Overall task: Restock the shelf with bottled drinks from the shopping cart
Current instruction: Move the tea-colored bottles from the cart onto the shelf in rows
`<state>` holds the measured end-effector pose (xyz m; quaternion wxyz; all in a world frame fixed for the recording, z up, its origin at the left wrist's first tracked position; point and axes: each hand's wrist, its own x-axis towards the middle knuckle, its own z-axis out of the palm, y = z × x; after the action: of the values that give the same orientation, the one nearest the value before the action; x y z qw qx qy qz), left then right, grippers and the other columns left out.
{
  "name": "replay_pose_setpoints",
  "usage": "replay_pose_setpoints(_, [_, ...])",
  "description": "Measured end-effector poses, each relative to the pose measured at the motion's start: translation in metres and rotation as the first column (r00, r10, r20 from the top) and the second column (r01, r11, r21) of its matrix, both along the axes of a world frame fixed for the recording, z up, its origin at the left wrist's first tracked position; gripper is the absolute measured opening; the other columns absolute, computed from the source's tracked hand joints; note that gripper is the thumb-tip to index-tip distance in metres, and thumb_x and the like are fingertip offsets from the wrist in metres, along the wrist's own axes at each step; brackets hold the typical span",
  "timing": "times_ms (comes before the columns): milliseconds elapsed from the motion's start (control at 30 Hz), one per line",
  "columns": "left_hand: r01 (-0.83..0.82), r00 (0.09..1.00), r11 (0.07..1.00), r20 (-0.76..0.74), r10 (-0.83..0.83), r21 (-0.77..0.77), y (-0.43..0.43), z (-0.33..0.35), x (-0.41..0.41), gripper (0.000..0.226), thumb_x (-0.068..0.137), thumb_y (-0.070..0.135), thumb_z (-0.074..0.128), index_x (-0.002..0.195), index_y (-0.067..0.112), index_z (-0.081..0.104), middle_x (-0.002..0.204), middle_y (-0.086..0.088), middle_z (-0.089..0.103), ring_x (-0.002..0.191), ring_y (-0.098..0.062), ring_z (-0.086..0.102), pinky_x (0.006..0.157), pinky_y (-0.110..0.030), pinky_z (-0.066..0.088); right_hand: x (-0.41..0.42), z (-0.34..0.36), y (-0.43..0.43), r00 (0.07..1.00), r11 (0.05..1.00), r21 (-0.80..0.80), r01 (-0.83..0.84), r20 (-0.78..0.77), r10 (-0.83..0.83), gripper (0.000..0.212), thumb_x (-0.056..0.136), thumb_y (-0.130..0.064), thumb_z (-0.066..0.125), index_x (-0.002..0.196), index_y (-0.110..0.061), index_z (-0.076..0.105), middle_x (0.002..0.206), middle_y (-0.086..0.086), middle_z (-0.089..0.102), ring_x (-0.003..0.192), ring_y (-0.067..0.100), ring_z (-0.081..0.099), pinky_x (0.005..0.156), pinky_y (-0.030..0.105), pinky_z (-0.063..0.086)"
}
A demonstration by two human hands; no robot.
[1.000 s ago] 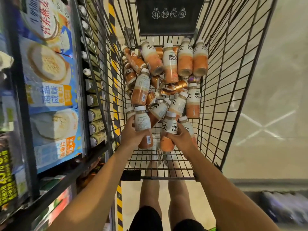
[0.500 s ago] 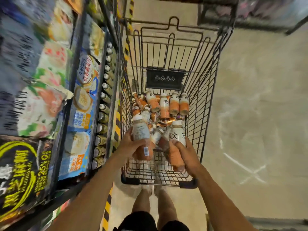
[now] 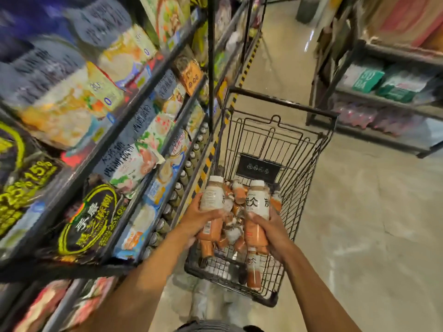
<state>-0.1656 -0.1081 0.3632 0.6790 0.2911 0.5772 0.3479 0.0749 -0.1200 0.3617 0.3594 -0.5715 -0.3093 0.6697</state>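
My left hand [image 3: 200,221] grips an orange drink bottle [image 3: 212,200] with a white cap and white label, held above the cart. My right hand [image 3: 269,230] grips a second bottle [image 3: 257,204] of the same kind, its label facing me. Both bottles are lifted over the black wire shopping cart [image 3: 309,149]. Several more orange bottles [image 3: 236,232] lie loose in the cart's bottom, one [image 3: 253,271] near its front edge. The shelf [image 3: 134,97] runs along my left side.
The left shelving holds blurred snack bags [image 3: 72,101] and a lower row of cans [image 3: 167,212]. Yellow-black hazard tape [image 3: 244,73] marks the shelf base. Another rack [image 3: 383,97] with green boxes stands across the aisle on the right. Bare floor [image 3: 371,224] lies right of the cart.
Both hands have lifted their bottles up out of the pile in the cart. The camera has risen and pulled back, so the aisle and upper shelves now show.
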Motion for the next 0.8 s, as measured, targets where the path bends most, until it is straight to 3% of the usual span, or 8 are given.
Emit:
replay_pose_setpoints(100, [-0.114, 0.993, 0.993, -0.029, 0.114, 0.006, -0.017, 0.008, -0.010, 0.103, 0.050, 0.044, 0.101, 0.141, 0.031, 0.054, 0.122, -0.004, 0.073, 0.109, -0.028, 0.072, 0.095, -0.055, 0.057, -0.003, 0.015, -0.003, 0.997, 0.997, 0.019, -0.072, -0.004, 0.072, 0.070, 0.072, -0.034, 0.087, 0.132, -0.020, 0.056, 0.113, 0.013, 0.077, 0.096, 0.040, 0.076, 0.089, 0.064, 0.059])
replay_pose_setpoints(200, [-0.258, 0.966, 0.964, 0.031, 0.257, 0.057, -0.047, 0.030, -0.014, 0.057, 0.083, 0.018, 0.083, 0.134, 0.022, 0.059, 0.118, -0.010, 0.073, 0.108, -0.033, 0.069, 0.095, -0.053, 0.055, -0.007, 0.023, -0.008, 0.988, 0.988, 0.015, -0.153, -0.029, 0.153, 0.082, 0.068, -0.042, 0.093, 0.138, -0.020, 0.055, 0.117, 0.015, 0.076, 0.099, 0.040, 0.076, 0.089, 0.061, 0.059])
replay_pose_setpoints(267, [-0.360, 0.930, 0.932, 0.093, 0.356, 0.034, -0.073, 0.039, -0.020, 0.041, 0.094, 0.015, 0.070, 0.133, 0.024, 0.059, 0.120, -0.013, 0.073, 0.107, -0.035, 0.068, 0.094, -0.056, 0.053, -0.015, 0.029, -0.014, 0.972, 0.973, 0.027, -0.230, -0.035, 0.231, 0.088, 0.065, -0.051, 0.095, 0.138, -0.024, 0.056, 0.126, 0.017, 0.072, 0.104, 0.040, 0.075, 0.093, 0.064, 0.058])
replay_pose_setpoints(367, [-0.509, 0.851, 0.861, 0.150, 0.503, 0.002, -0.112, 0.042, -0.035, 0.066, 0.082, 0.027, 0.081, 0.141, 0.013, 0.055, 0.120, -0.022, 0.071, 0.093, -0.034, 0.072, 0.080, -0.046, 0.059, -0.031, 0.032, -0.022, 0.942, 0.942, 0.049, -0.331, -0.048, 0.334, 0.084, 0.070, -0.054, 0.088, 0.144, -0.037, 0.053, 0.130, 0.016, 0.071, 0.111, 0.041, 0.073, 0.098, 0.068, 0.054])
replay_pose_setpoints(533, [-0.634, 0.769, 0.768, 0.184, 0.613, 0.091, -0.178, 0.067, -0.062, 0.077, 0.073, 0.009, 0.086, 0.141, 0.011, 0.049, 0.106, -0.017, 0.071, 0.074, -0.025, 0.073, 0.058, -0.035, 0.059, -0.080, 0.051, -0.046, 0.847, 0.840, 0.151, -0.522, -0.023, 0.531, 0.079, 0.059, -0.048, 0.096, 0.130, -0.034, 0.062, 0.119, 0.012, 0.076, 0.109, 0.040, 0.072, 0.099, 0.065, 0.054])
replay_pose_setpoints(633, [-0.703, 0.710, 0.696, 0.193, 0.677, 0.146, -0.232, 0.084, -0.087, 0.094, 0.060, 0.025, 0.094, 0.142, 0.009, 0.051, 0.113, -0.020, 0.072, 0.087, -0.032, 0.071, 0.063, -0.035, 0.059, -0.122, 0.068, -0.070, 0.776, 0.758, 0.198, -0.622, 0.021, 0.631, 0.082, 0.050, -0.048, 0.096, 0.123, -0.027, 0.065, 0.113, 0.014, 0.077, 0.100, 0.037, 0.073, 0.096, 0.060, 0.057])
replay_pose_setpoints(733, [-0.767, 0.642, 0.612, 0.204, 0.740, 0.195, -0.290, 0.097, -0.110, 0.071, 0.075, 0.019, 0.086, 0.138, 0.011, 0.055, 0.111, -0.013, 0.075, 0.089, -0.027, 0.074, 0.069, -0.038, 0.062, -0.168, 0.086, -0.101, 0.711, 0.688, 0.237, -0.686, 0.017, 0.703, 0.072, 0.059, -0.039, 0.088, 0.121, -0.013, 0.066, 0.101, 0.010, 0.078, 0.086, 0.024, 0.074, 0.075, 0.039, 0.062])
replay_pose_setpoints(800, [-0.810, 0.585, 0.552, 0.219, 0.781, 0.197, -0.329, 0.111, -0.120, 0.059, 0.082, 0.018, 0.077, 0.137, 0.013, 0.056, 0.117, -0.015, 0.074, 0.096, -0.029, 0.073, 0.083, -0.045, 0.060, -0.197, 0.096, -0.125, 0.656, 0.637, 0.265, -0.724, -0.021, 0.754, 0.060, 0.072, -0.028, 0.081, 0.126, -0.008, 0.064, 0.100, 0.010, 0.078, 0.085, 0.023, 0.074, 0.071, 0.036, 0.060])
